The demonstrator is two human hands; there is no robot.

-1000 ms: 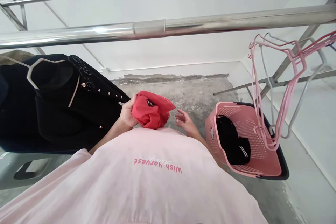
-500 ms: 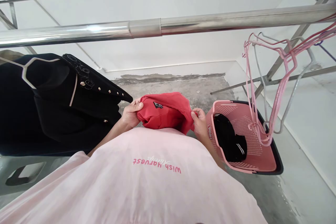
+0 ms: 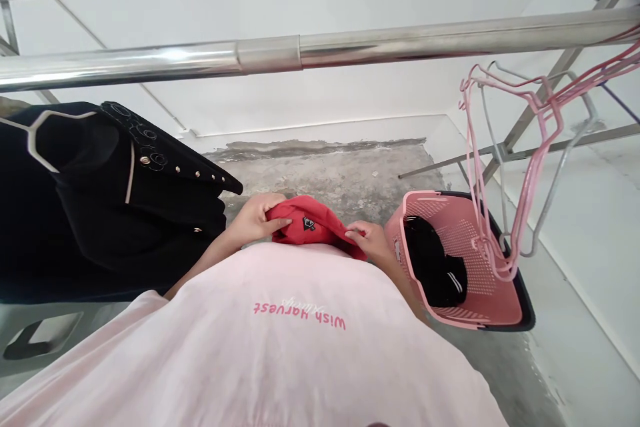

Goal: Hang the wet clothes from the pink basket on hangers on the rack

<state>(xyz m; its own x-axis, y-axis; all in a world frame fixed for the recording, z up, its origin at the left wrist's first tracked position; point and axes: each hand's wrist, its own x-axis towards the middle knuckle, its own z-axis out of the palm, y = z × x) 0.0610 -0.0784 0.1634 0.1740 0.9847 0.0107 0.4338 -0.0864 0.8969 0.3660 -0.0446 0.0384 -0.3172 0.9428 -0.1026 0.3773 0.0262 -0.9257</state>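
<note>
L hand [image 3: 257, 219] pinches one end of red cloth [image 3: 324, 223]; R hand [image 3: 371, 240] pinches opp. edge. We'd best pull w/ light, even tension.

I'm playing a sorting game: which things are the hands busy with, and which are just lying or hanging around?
In hand:
- Red cloth, held by the left hand and right hand

Just around:
- Black garment on a hanger
- Pink basket
- Black cloth inside the basket
- Pink hangers
- Metal rail

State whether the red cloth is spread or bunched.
Bunched: the red cloth is gathered in folds between the left hand and right hand.
</note>
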